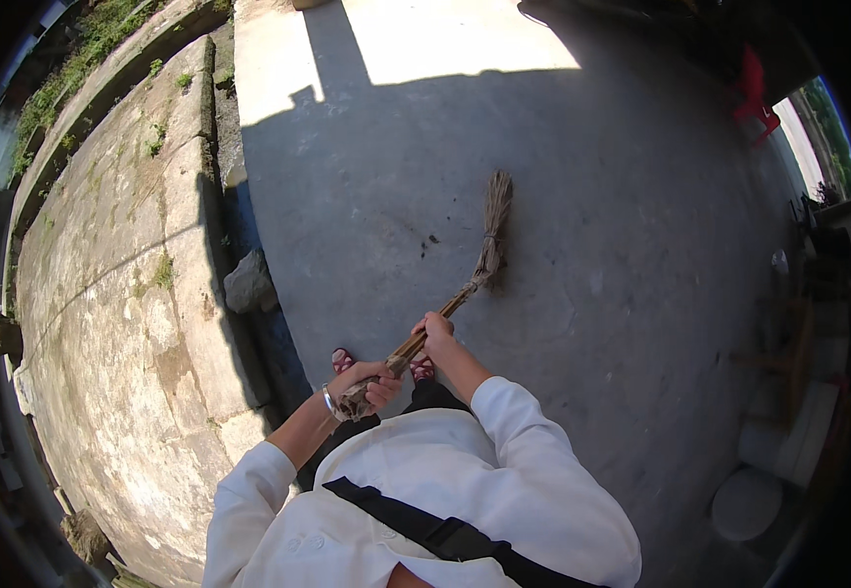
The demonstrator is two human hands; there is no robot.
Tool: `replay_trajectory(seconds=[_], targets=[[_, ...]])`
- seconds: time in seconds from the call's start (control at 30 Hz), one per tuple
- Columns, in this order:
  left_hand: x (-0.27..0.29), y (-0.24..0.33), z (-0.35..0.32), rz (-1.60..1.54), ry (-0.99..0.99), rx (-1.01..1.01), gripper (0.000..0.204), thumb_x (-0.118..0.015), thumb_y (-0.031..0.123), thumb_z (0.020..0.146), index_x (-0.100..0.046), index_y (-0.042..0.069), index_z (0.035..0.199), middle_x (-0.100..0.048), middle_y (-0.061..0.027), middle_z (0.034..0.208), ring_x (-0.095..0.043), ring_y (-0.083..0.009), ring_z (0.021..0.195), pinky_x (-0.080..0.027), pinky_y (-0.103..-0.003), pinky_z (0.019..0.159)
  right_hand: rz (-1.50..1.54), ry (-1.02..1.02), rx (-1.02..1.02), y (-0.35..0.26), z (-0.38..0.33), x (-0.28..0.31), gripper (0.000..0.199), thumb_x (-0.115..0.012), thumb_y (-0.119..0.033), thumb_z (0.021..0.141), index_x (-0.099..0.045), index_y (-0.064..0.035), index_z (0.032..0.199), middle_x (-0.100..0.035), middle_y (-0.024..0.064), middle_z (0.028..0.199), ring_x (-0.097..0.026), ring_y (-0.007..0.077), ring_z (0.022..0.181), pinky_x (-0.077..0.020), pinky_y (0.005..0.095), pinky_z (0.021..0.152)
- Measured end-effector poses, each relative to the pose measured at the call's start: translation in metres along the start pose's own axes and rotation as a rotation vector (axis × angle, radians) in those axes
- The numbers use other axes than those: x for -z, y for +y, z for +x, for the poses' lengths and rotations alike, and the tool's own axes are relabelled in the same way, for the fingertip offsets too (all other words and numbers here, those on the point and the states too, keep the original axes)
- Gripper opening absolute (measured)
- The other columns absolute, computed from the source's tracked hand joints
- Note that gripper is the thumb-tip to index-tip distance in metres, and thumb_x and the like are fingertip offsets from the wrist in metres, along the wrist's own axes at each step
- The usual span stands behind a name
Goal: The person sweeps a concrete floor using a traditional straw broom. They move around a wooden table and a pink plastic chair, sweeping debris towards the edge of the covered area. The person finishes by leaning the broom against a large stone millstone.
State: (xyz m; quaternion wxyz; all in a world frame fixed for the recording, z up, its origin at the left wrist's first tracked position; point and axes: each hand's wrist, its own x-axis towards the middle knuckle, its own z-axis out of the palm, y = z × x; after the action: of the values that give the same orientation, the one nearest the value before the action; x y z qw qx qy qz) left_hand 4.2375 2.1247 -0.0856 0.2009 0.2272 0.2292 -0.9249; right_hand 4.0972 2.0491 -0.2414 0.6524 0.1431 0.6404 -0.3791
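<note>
A straw broom [492, 230] slants away from me, its brown bristles on or just above the grey concrete floor, ahead and slightly right. My left hand [369, 384] is wrapped round the thick top end of the handle, near my waist. Farther down the handle, my right hand [434, 336] grips it with closed fingers. Left of the bristles, a few small dark bits of debris [432, 239] lie on the floor. Whether the bristle tips press on the concrete I cannot tell.
A grey rock [249, 282] sits by the floor's left edge, beside a gap and a long stone slab [141, 294]. A red plastic chair [754, 93] stands at the far right. A round pale stool [746, 504] and a wooden frame [788, 363] are at the right.
</note>
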Motion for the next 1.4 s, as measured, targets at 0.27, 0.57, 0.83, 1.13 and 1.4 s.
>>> replay_trajectory(seconds=[0.27,0.57,0.83,1.13,1.4], targets=[[0.061,0.026,-0.027,-0.243,0.041,-0.064,0.015,-0.045,0.004,0.077,-0.039,-0.005,0.087,-0.039,-0.0004,0.061,-0.039,-0.0041,0.043,-0.035,-0.016,0.035,-0.3,0.059,-0.155,0.066,0.052,-0.036,0.015,-0.039,-0.007,0.077,-0.041,-0.0032,0.062,-0.045,0.01,0.048,-0.047,0.0222,0.039,-0.0421,0.0344,0.038],[0.04,0.044,-0.105,0.243,0.282,-0.057,0.008,-0.045,0.008,0.078,-0.037,0.003,0.078,-0.036,0.0009,0.059,-0.035,-0.0047,0.044,-0.033,-0.018,0.038,0.104,-0.35,-0.221,0.123,0.019,-0.09,0.022,-0.043,-0.011,0.08,-0.035,-0.0084,0.06,-0.035,0.0027,0.047,-0.035,0.0131,0.037,-0.037,0.0281,0.038],[0.07,0.063,-0.118,0.136,0.136,0.036,0.01,-0.045,0.008,0.078,-0.038,0.003,0.082,-0.037,0.0008,0.06,-0.035,-0.0035,0.044,-0.032,-0.017,0.036,0.011,-0.13,-0.07,0.125,0.014,-0.083,0.018,-0.044,-0.01,0.08,-0.037,-0.0069,0.063,-0.037,0.0035,0.048,-0.037,0.0135,0.039,-0.0378,0.0272,0.038],[0.085,0.101,-0.156,-0.09,0.164,-0.106,0.011,-0.041,0.004,0.079,-0.038,-0.001,0.088,-0.037,0.001,0.061,-0.036,-0.0026,0.044,-0.033,-0.016,0.036,-0.08,-0.108,-0.197,0.164,0.019,-0.152,0.018,-0.042,-0.007,0.078,-0.035,-0.0071,0.062,-0.035,0.0021,0.049,-0.036,0.0127,0.039,-0.0374,0.0264,0.039],[0.071,0.103,-0.14,0.179,0.117,-0.008,0.01,-0.043,0.007,0.079,-0.038,0.002,0.087,-0.036,0.002,0.061,-0.035,-0.0032,0.046,-0.032,-0.016,0.038,-0.007,-0.193,-0.041,0.121,0.018,-0.152,0.018,-0.044,-0.008,0.079,-0.04,-0.0034,0.062,-0.04,0.0063,0.048,-0.04,0.0173,0.038,-0.0399,0.0293,0.038]])
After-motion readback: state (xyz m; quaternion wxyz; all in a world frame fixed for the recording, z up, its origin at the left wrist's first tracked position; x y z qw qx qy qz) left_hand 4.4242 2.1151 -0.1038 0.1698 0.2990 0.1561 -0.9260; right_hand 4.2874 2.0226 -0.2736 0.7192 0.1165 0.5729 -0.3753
